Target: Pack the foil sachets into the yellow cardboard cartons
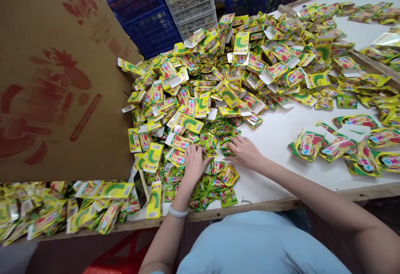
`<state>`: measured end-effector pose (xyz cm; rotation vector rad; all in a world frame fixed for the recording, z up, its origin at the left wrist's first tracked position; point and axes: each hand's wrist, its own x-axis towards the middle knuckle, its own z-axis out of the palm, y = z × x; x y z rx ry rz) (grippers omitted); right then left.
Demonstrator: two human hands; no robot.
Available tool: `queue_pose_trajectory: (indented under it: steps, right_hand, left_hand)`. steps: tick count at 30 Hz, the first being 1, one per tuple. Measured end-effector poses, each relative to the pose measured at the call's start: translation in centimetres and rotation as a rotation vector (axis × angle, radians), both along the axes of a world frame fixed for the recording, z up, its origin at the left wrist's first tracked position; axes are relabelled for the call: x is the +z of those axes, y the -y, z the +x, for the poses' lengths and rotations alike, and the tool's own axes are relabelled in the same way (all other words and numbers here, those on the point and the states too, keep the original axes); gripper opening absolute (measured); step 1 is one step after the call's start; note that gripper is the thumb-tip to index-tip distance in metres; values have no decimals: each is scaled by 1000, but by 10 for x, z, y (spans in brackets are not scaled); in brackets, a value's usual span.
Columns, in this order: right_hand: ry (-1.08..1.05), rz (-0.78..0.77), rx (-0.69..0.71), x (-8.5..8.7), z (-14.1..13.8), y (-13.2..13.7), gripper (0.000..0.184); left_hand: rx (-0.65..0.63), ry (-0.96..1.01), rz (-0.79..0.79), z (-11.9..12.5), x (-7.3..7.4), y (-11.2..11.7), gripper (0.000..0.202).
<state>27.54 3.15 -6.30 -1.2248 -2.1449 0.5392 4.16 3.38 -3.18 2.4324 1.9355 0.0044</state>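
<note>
My left hand (pixel 195 160) lies on a pile of small green candy packets (pixel 204 186), its thumb apart from its bent fingers. To its right, my right hand (pixel 244 152) touches more green packets (pixel 225 143) with its fingertips, fingers apart. Neither hand visibly grips a packet, though the fingertips are partly hidden among them. A single yellow packet (pixel 229 175) sits on the green ones below my hands. Yellow-green cartons (pixel 187 122), several with open white flaps, are heaped just beyond and left of my left hand.
A large printed cardboard box (pixel 62 82) stands at left. A phone (pixel 141 188) leans near the wooden table edge (pixel 268 205). Larger packets (pixel 339 145) lie at right. Blue crates (pixel 151 26) and white crates (pixel 193 1) are stacked behind; a red stool (pixel 121 257) is below.
</note>
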Motion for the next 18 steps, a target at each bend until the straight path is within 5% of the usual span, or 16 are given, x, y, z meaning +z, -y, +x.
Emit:
queue_pose_trajectory:
  steps: [2, 4, 9, 13, 15, 18]
  right_hand:
    - [88, 11, 15, 2, -23, -4, 4]
    - [151, 10, 20, 6, -23, -5, 17]
    - [155, -32, -83, 10, 29, 6, 23]
    - [-395, -326, -224, 3, 57, 29, 18]
    - [-679, -501, -139, 2, 53, 39, 25]
    - [-790, -570, 41, 10, 33, 45, 28]
  left_hand:
    - [25, -7, 9, 2, -3, 4, 30]
    - [44, -6, 2, 1, -8, 7, 38]
    - [51, 167, -142, -4, -21, 8, 35]
    - [11, 435, -233, 8, -13, 6, 16]
    - [3, 622, -272, 20, -4, 7, 14]
    - [-14, 836, -398, 35, 10, 12, 22]
